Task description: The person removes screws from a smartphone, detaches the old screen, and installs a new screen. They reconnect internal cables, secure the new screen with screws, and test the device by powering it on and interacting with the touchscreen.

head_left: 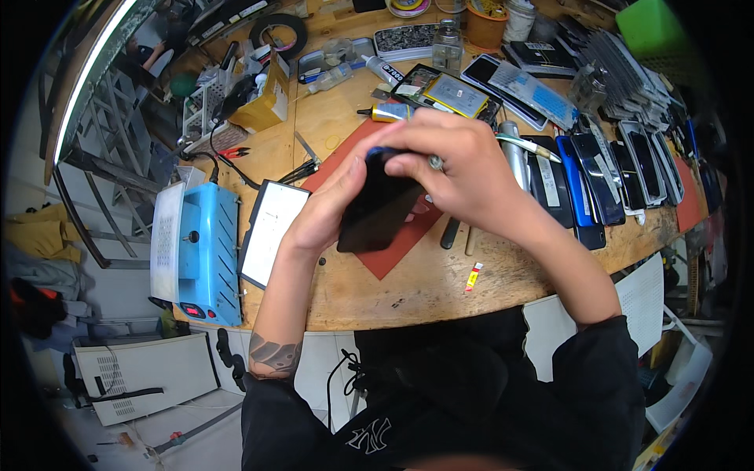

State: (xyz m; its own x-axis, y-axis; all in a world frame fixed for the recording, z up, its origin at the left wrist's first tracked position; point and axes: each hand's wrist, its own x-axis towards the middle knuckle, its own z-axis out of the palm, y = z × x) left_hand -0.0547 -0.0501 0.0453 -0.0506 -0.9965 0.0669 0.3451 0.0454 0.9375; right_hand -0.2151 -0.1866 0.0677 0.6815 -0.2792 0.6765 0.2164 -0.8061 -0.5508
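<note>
My left hand (pixel 323 210) is closed around a dark smartphone (pixel 378 213), which is tilted above a red mat (pixel 380 263). My right hand (pixel 459 161) is bent over the phone's upper end, its thumb and fingers closed. A short round metal end of a thin tool (pixel 436 162) pokes out between them; the rest of it is hidden. Blue shows along the phone's top edge beside my fingertips. Beyond my hands lie a yellow-and-black tube (pixel 390 111) and an opened device with a yellow-edged battery (pixel 457 96).
A blue machine (pixel 210 251) and a white board (pixel 272 228) stand left. Several phones (pixel 593 177) line the right side, near a pen-like tool (pixel 542 149). A small yellow-red packet (pixel 473 278) lies by the front edge. A glass bottle (pixel 447 49) stands behind.
</note>
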